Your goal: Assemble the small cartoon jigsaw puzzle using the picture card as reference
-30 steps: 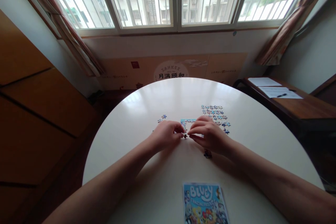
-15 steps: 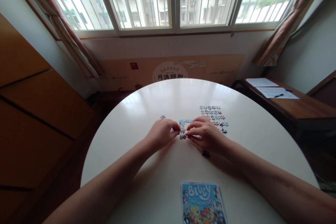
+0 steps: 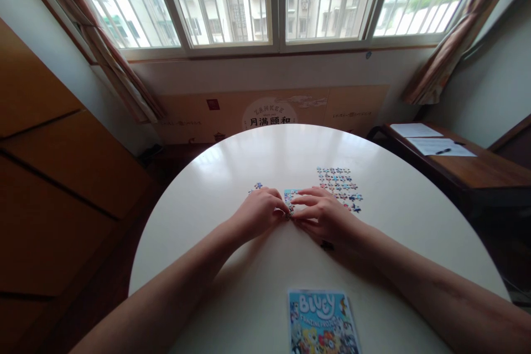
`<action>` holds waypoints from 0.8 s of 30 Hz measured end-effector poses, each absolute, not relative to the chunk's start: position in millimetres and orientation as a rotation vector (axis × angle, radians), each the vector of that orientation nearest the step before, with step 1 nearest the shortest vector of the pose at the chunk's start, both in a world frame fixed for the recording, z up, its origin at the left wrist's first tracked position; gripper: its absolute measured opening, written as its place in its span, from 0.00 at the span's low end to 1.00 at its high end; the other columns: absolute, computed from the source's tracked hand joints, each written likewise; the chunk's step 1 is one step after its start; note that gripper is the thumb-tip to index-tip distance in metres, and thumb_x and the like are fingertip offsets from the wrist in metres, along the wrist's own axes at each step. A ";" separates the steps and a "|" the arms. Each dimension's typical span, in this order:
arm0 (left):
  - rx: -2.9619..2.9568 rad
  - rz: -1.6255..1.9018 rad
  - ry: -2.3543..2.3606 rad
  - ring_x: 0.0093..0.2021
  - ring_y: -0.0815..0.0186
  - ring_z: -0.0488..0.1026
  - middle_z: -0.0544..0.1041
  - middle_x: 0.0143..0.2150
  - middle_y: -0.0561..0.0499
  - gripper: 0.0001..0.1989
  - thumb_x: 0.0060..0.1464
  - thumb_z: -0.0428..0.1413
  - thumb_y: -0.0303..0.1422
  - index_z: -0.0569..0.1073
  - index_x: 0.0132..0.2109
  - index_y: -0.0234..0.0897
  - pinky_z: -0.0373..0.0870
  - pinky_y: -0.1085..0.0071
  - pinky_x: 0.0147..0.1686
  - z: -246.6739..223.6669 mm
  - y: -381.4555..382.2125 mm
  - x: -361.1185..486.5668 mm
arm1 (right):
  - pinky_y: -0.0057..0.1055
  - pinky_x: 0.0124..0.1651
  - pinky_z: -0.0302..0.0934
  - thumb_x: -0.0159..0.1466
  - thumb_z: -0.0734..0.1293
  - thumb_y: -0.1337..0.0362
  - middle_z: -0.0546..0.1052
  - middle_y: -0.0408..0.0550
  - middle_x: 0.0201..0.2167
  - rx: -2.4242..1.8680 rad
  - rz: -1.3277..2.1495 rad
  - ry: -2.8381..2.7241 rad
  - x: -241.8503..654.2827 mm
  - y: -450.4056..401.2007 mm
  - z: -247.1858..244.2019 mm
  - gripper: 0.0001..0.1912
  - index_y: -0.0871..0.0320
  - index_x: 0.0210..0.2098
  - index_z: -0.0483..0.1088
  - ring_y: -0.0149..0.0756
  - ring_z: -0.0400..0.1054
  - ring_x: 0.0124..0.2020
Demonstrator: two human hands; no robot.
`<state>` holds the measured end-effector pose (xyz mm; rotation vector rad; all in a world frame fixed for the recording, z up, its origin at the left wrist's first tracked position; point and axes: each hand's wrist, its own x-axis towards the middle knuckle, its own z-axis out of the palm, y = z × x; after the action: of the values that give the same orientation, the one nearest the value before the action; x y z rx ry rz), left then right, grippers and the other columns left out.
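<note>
Head view — left fingers [image 3: 281, 203] pinch a knobbly jigsaw [image 3: 287, 194] — right fingers [image 3: 309, 212] spread against it.

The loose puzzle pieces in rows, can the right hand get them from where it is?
Probably yes: the loose puzzle pieces lie just beyond the right hand, with nothing between, though that hand is at the partly built puzzle.

Facing you, daylight enters through a wide, barred window [image 3: 279, 11] between gathered curtains [image 3: 450, 52]. A tan printed board [image 3: 182, 108] stands below, along the pale wall [image 3: 215, 73]. Your round white table [image 3: 394, 193] sits between a brown cabinet [image 3: 45, 193], left, and a wooden desk [image 3: 493, 171] bearing papers [image 3: 423, 146], right.
</note>
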<state>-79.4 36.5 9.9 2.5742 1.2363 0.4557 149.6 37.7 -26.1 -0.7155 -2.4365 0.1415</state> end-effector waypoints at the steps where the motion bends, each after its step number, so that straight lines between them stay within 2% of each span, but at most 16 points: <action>1: 2.573 0.458 1.236 0.38 0.63 0.75 0.81 0.37 0.51 0.13 0.54 0.61 0.23 0.85 0.38 0.47 0.69 0.67 0.43 9.8 36.5 -79.3 | 0.50 0.56 0.62 0.65 0.70 0.64 0.82 0.40 0.49 -0.719 0.142 -2.436 149.3 37.4 -26.2 0.08 0.44 0.39 0.81 0.46 0.71 0.55; 9: 2.632 0.453 1.233 0.37 0.64 0.74 0.82 0.37 0.52 0.15 0.54 0.60 0.22 0.85 0.39 0.48 0.69 0.66 0.44 8.4 35.4 -79.8 | 0.50 0.57 0.62 0.65 0.70 0.65 0.82 0.40 0.48 -0.746 0.127 -2.423 147.7 35.2 -26.7 0.08 0.45 0.38 0.81 0.47 0.72 0.54; 13: 2.778 0.325 1.143 0.38 0.63 0.73 0.81 0.37 0.52 0.15 0.61 0.57 0.25 0.84 0.42 0.49 0.68 0.65 0.43 17.3 29.7 -80.7 | 0.51 0.56 0.63 0.65 0.69 0.65 0.82 0.41 0.49 -0.788 0.142 -2.418 147.0 33.7 -26.7 0.09 0.45 0.39 0.81 0.47 0.72 0.55; 16: 2.908 0.189 1.098 0.39 0.62 0.71 0.80 0.38 0.49 0.13 0.63 0.55 0.25 0.83 0.42 0.45 0.67 0.65 0.42 27.1 22.2 -77.5 | 0.53 0.57 0.63 0.65 0.69 0.66 0.81 0.43 0.50 -0.822 0.155 -2.434 146.1 31.4 -24.7 0.10 0.45 0.40 0.81 0.48 0.71 0.56; 20: 3.017 0.014 1.138 0.42 0.60 0.70 0.78 0.39 0.47 0.10 0.63 0.55 0.25 0.81 0.42 0.39 0.65 0.64 0.41 36.1 10.0 -69.1 | 0.60 0.60 0.60 0.66 0.67 0.66 0.80 0.44 0.53 -0.909 0.179 -2.478 144.0 27.1 -19.6 0.11 0.46 0.43 0.81 0.54 0.67 0.61; 24: 3.043 -0.139 1.213 0.45 0.57 0.70 0.79 0.44 0.45 0.08 0.63 0.55 0.26 0.78 0.46 0.34 0.64 0.62 0.41 35.6 -0.8 -62.3 | 0.65 0.62 0.56 0.67 0.66 0.67 0.79 0.45 0.54 -0.952 0.199 -2.500 141.7 22.7 -15.2 0.12 0.48 0.42 0.80 0.57 0.64 0.64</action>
<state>-62.3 -0.8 35.6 3.0429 1.2127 -0.1393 141.7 22.7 -15.2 -0.9523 -2.5003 0.1992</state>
